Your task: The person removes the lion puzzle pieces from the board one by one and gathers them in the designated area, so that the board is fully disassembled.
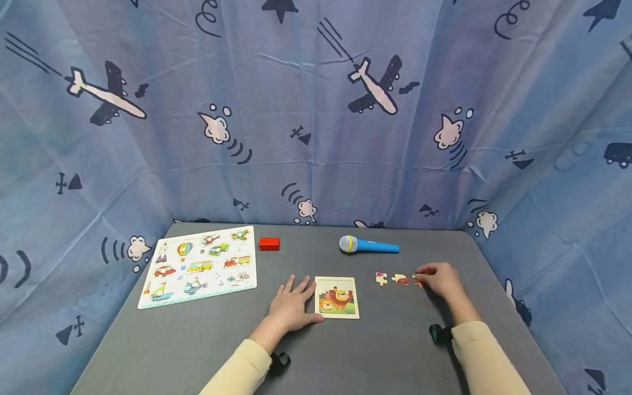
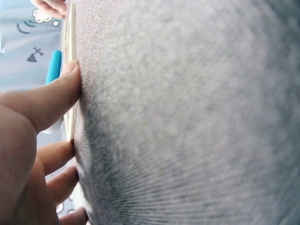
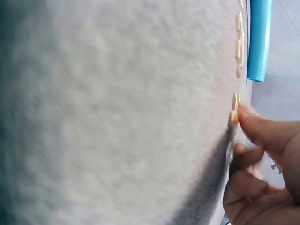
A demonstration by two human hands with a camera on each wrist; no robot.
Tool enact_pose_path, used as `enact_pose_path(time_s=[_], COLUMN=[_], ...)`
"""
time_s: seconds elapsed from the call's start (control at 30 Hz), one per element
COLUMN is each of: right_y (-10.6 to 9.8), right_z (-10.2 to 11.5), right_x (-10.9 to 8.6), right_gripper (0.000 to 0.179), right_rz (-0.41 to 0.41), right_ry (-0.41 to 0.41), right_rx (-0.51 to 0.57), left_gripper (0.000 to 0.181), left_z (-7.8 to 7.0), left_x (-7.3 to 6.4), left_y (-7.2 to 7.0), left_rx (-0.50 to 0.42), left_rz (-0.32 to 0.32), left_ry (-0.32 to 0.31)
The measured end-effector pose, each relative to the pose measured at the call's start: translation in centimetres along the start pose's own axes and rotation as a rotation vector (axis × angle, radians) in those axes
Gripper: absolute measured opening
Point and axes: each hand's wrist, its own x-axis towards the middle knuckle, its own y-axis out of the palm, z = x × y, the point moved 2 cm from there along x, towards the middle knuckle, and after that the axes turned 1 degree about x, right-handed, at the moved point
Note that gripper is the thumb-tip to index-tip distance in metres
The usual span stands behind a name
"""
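Note:
My left hand [image 1: 292, 308] rests on the table with its fingers spread, against the left side of a small lion puzzle [image 1: 338, 299] in a wooden frame. Its thumb [image 2: 65, 89] touches the frame's near edge in the left wrist view. Over to the right, my right hand [image 1: 443, 282] pinches a jigsaw piece [image 1: 418, 283] at table level, its fingers hiding part of it. The thumb tip lies on this piece [image 3: 235, 107] in the right wrist view. Two other jigsaw pieces, one pink and white [image 1: 381, 278] and one red and cream [image 1: 400, 280], lie left of that hand.
Behind the pieces lies a blue toy microphone [image 1: 377, 246]. A red block [image 1: 269, 244] sits at the back, beside a white board with vehicle pictures [image 1: 202, 266] on the left. A printed blue curtain [image 1: 316, 137] hangs around the grey table [image 1: 375, 356].

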Motion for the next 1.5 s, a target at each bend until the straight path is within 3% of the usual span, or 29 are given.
enact_pose_path(time_s=[0.13, 0.27, 0.37, 0.63, 0.77, 1.1, 1.5], right_y=[0.2, 0.2, -0.1, -0.5, -0.2, 1.2, 4.1], right_z=[-0.2, 0.5, 1.6, 4.7, 6.0, 9.8, 13.3], right_x=[0.0, -0.2, -0.4, -1.3, -1.9, -3.6, -4.7], right_gripper=[0.025, 0.026, 0.027, 0.029, 0.031, 0.028, 0.024], right_rz=[-0.035, -0.09, -0.116, -0.115, -0.136, -0.088, -0.02], right_ry=[0.012, -0.047, -0.092, -0.11, -0.163, -0.268, -0.292], right_rx=[0.056, 0.094, 0.101, 0.193, 0.17, 0.25, 0.266], left_gripper=[0.088, 0.089, 0.088, 0.088, 0.088, 0.088, 0.088], left_z=[0.0, 0.1, 0.2, 0.2, 0.2, 0.3, 0.1], left_x=[-0.1, 0.0, 0.0, 0.1, 0.0, -0.1, 0.1], left_y=[-0.1, -0.1, -0.1, -0.2, -0.2, 0.3, 0.2], left_rx=[0.005, 0.008, 0.01, 0.007, 0.003, -0.006, 0.007], left_rz=[-0.001, -0.005, -0.005, -0.002, -0.001, 0.008, 0.003], left_ry=[0.0, 0.005, 0.006, 0.008, 0.008, 0.002, 0.006])
